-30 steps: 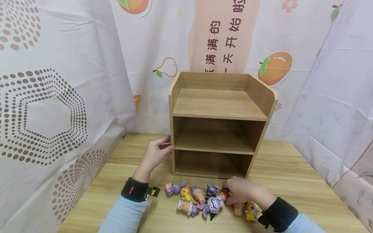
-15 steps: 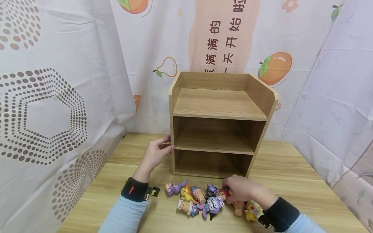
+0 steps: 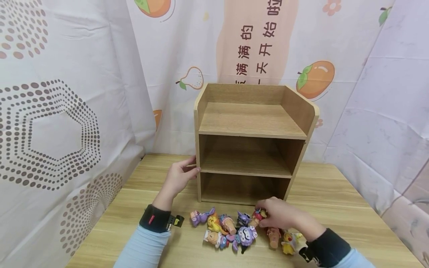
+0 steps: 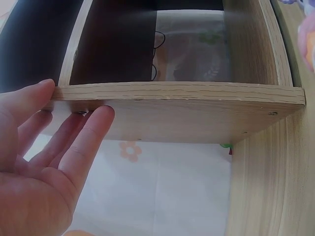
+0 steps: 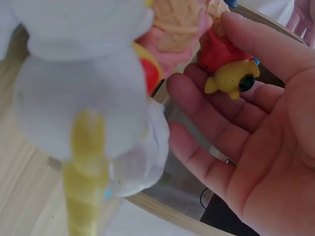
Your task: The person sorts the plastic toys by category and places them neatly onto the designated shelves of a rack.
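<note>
In the head view a wooden shelf unit (image 3: 251, 118) stands on the table. My left hand (image 3: 177, 180) is at its left side panel (image 4: 172, 91), thumb on the front edge and straight fingers against the outer face. Several small toy figurines lie in a cluster before the unit. At the cluster's right part my right hand (image 3: 280, 213) pinches a red and yellow figurine with a cone-shaped base (image 5: 226, 56) between thumb and fingers. Close below this hand lie another cone figurine (image 3: 274, 238) and a yellow and white one (image 3: 289, 243).
Left of the right hand lie a purple figurine (image 3: 202, 216), a yellow one (image 3: 213, 223), a cone one (image 3: 228, 224) and a lilac one with a white face (image 3: 246, 235). The wooden table (image 3: 335, 208) is bordered by printed curtains (image 3: 161, 48).
My right hand has shifted slightly toward the unit, and the red figurine has tilted and moved with it, showing more of itself. The left hand stays at the side panel.
</note>
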The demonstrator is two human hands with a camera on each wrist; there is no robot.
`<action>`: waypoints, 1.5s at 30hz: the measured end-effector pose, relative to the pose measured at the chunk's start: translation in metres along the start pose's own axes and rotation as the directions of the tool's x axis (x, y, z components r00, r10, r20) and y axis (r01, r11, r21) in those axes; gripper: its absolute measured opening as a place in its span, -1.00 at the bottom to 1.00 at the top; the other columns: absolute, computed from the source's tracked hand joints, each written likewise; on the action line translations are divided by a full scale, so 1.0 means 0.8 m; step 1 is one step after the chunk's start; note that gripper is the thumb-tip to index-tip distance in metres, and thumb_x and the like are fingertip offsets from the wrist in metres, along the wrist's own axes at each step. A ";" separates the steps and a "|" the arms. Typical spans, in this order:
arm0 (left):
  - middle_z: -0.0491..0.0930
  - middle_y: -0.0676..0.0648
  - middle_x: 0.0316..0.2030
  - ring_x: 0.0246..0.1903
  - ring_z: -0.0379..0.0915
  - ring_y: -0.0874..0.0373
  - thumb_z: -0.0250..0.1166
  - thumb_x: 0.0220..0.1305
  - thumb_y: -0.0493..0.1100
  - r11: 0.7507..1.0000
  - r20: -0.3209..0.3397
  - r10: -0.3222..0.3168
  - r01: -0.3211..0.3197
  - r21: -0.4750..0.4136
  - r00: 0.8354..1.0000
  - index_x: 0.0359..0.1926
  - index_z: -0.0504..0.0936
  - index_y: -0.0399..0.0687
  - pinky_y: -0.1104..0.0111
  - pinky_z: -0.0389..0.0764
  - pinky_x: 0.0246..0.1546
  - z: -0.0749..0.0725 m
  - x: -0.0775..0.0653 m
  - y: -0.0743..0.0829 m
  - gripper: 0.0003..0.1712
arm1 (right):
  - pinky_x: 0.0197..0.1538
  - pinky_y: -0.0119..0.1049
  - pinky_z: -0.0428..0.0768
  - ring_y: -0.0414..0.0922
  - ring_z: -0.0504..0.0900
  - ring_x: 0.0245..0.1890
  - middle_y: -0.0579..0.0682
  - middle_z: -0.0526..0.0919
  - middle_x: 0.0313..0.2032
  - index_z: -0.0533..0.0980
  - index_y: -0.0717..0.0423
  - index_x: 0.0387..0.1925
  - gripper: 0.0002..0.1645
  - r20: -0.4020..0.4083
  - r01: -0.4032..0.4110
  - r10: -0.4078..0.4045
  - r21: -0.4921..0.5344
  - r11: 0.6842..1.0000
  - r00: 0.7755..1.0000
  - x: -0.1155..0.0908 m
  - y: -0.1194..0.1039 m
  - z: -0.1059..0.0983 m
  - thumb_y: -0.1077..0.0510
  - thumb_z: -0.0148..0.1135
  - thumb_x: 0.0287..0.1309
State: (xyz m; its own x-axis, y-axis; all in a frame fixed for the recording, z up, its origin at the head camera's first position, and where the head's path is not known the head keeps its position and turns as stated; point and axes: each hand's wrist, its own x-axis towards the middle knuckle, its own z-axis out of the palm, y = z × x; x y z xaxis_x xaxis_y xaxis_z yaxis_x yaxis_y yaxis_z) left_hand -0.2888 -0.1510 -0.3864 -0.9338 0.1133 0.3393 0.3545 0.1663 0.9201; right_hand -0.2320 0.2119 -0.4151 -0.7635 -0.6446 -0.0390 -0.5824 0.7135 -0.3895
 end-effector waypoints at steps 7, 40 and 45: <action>0.56 -0.37 0.19 0.04 0.62 -0.23 0.33 0.33 -0.42 1.000 0.013 -0.011 0.011 0.010 1.000 0.33 0.47 -0.36 0.35 0.75 -0.21 0.002 -0.014 0.033 -0.44 | -0.22 -0.24 0.65 -0.20 0.63 -0.21 -0.10 0.69 -0.15 0.62 0.20 0.02 -0.57 -0.099 0.088 -0.093 -0.056 0.995 0.991 -0.004 0.002 -0.007 0.14 0.49 0.14; 0.57 -0.31 0.20 0.04 0.63 -0.19 0.40 0.31 -0.33 0.999 0.013 0.030 -0.029 -0.023 0.999 0.34 0.51 -0.24 0.32 0.76 -0.21 -0.001 0.001 -0.005 -0.41 | -0.39 -0.45 0.58 -0.37 0.48 -0.42 0.00 0.61 0.00 0.55 0.18 0.20 -0.45 -0.352 0.189 -0.210 -0.094 0.978 0.912 -0.002 -0.020 -0.043 0.31 0.41 0.14; 0.58 -0.29 0.20 0.05 0.63 -0.19 0.40 0.30 -0.34 1.000 0.010 0.020 -0.019 -0.019 1.000 0.34 0.51 -0.23 0.31 0.76 -0.20 -0.002 0.001 -0.004 -0.41 | -0.41 -0.45 0.57 -0.37 0.47 -0.43 -0.06 0.61 -0.07 0.55 0.17 0.20 -0.45 -0.373 0.195 -0.222 -0.110 0.975 0.901 -0.001 -0.027 -0.051 0.26 0.43 0.16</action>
State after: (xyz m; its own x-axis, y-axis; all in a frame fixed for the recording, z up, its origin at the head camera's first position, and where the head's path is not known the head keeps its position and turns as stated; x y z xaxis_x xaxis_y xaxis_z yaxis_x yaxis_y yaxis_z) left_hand -0.2904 -0.1531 -0.3887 -0.9262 0.1262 0.3554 0.3716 0.1457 0.9169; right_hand -0.2305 0.2081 -0.3689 -0.6622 -0.6367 0.3951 -0.7473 0.5999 -0.2857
